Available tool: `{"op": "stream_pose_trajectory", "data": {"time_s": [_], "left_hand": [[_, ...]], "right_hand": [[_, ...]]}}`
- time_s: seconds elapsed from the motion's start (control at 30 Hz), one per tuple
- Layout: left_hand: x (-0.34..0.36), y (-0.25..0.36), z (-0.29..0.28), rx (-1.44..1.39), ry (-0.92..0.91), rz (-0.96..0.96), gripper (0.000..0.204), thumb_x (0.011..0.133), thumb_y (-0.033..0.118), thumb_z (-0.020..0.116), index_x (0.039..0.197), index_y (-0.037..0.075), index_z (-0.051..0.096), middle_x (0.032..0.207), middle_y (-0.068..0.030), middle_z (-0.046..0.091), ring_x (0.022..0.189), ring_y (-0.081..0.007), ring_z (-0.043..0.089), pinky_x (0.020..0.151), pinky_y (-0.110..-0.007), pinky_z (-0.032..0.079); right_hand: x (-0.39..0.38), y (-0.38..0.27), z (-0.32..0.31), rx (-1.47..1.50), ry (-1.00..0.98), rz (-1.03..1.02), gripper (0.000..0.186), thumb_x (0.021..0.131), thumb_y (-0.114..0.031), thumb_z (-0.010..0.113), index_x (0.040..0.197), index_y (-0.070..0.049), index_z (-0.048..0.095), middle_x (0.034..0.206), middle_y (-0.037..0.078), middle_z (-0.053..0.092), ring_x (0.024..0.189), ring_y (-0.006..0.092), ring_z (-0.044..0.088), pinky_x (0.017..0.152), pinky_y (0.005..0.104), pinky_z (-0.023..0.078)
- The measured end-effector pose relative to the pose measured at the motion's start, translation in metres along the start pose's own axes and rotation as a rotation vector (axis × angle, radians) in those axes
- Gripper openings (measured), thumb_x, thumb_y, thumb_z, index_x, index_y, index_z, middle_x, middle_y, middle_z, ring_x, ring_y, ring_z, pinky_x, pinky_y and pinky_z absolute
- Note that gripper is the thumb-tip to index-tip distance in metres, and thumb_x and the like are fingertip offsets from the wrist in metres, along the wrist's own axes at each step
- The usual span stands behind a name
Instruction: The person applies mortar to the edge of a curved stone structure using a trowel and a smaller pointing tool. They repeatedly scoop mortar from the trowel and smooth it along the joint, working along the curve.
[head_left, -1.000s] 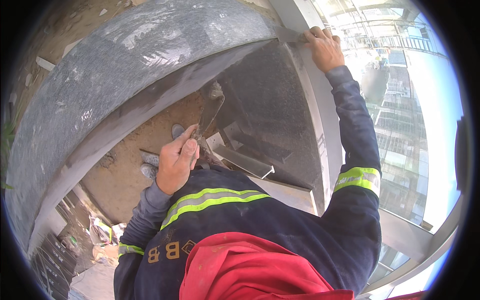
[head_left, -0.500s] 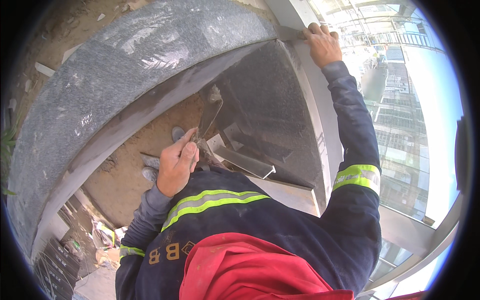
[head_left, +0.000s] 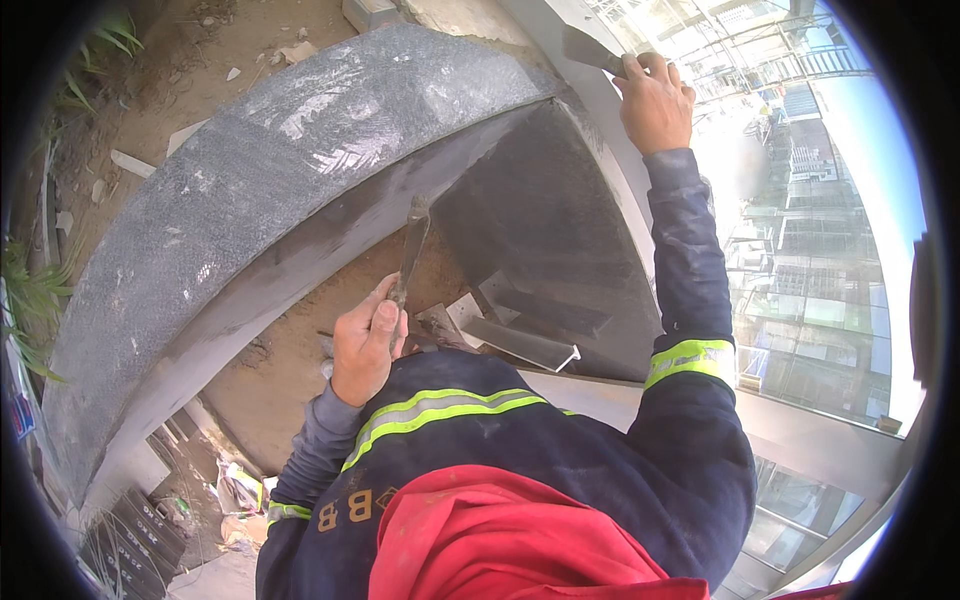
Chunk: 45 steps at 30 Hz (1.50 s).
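Note:
My left hand (head_left: pixel 362 350) is closed around the handle of a small trowel (head_left: pixel 414 238) in front of my body. Its narrow blade points away from me, with a grey lump at the tip. Up at the far right, my right hand (head_left: pixel 658 108) grips a putty knife (head_left: pixel 592 50). That blade points left and lies over or against a grey metal frame (head_left: pixel 545 28); contact cannot be made out. Just below the blade is the right end of a curved grey stone slab (head_left: pixel 310 150), marked with whitish smears.
Below the slab's end stands a dark panel (head_left: pixel 565 210), with a light metal angle piece (head_left: pixel 520 345) at its foot. Glazing (head_left: pixel 810 250) fills the right side. Plants (head_left: pixel 25 310) and sandy ground with debris lie left. Dark stacked blocks (head_left: pixel 130 540) sit at lower left.
My right hand's putty knife has come away from the slab's corner, up onto the frame. The trowel in my left hand has turned more edge-on. The whole view has shifted slightly.

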<state>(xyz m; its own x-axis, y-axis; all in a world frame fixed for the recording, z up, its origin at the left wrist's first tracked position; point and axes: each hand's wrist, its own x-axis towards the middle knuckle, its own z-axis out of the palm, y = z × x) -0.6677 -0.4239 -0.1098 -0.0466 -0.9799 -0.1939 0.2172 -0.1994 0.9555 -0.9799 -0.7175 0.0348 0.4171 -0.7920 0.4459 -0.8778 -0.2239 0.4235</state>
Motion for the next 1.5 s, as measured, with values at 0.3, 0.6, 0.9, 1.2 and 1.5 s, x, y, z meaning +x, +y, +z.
{"op": "stream_pose_trajectory", "data": {"time_s": [0.3, 0.6, 0.9, 1.2, 1.5], "left_hand": [[-0.014, 0.039, -0.004, 0.065, -0.008, 0.065, 0.072, 0.107, 0.051, 0.050, 0.141, -0.013, 0.052, 0.073, -0.0008, 0.056, 0.057, -0.0061, 0.048, 0.057, -0.023, 0.041], [-0.043, 0.046, -0.018, 0.129, -0.077, 0.064, 0.069, 0.107, 0.050, 0.050, 0.139, -0.011, 0.055, 0.088, -0.0091, 0.067, 0.057, -0.0093, 0.051, 0.052, -0.024, 0.039], [-0.048, 0.057, -0.066, 0.703, 0.293, 0.696, 0.053, 0.096, 0.033, 0.072, 0.136, 0.000, 0.063, 0.078, -0.0088, 0.063, 0.057, -0.0140, 0.053, 0.056, -0.029, 0.045], [-0.072, 0.102, -0.076, 1.337, 0.308, 0.711, 0.056, 0.082, 0.037, 0.081, 0.131, 0.012, 0.069, 0.073, -0.0050, 0.045, 0.057, -0.0198, 0.051, 0.052, -0.035, 0.044], [-0.076, 0.109, -0.065, 1.513, 0.377, 0.732, 0.056, 0.082, 0.038, 0.080, 0.132, 0.015, 0.069, 0.074, -0.0026, 0.044, 0.059, -0.0169, 0.053, 0.051, -0.033, 0.044]], "right_hand": [[-0.152, -0.188, -0.075, 2.163, -0.190, 0.798, 0.037, 0.108, -0.029, 0.056, 0.126, 0.002, 0.065, 0.090, 0.004, 0.064, 0.072, 0.0096, 0.059, 0.059, 0.0239, 0.046], [-0.202, -0.225, -0.133, 1.915, -0.301, 0.475, 0.032, 0.100, -0.017, 0.066, 0.122, 0.007, 0.064, 0.102, 0.007, 0.061, 0.084, 0.0127, 0.058, 0.075, 0.0271, 0.047], [-0.223, -0.168, -0.141, 1.637, -0.220, 0.469, 0.042, 0.086, -0.007, 0.079, 0.121, 0.008, 0.062, 0.101, 0.006, 0.061, 0.094, 0.0114, 0.057, 0.080, 0.0254, 0.046], [-0.180, -0.112, -0.189, 0.554, 0.028, -0.227, 0.058, 0.083, -0.006, 0.076, 0.139, -0.014, 0.061, 0.106, 0.009, 0.061, 0.085, 0.0250, 0.061, 0.070, 0.0383, 0.049], [-0.167, -0.129, -0.211, 0.316, 0.049, -0.415, 0.059, 0.076, -0.006, 0.064, 0.134, -0.015, 0.066, 0.109, 0.009, 0.059, 0.090, 0.0237, 0.059, 0.073, 0.0363, 0.046]]}}
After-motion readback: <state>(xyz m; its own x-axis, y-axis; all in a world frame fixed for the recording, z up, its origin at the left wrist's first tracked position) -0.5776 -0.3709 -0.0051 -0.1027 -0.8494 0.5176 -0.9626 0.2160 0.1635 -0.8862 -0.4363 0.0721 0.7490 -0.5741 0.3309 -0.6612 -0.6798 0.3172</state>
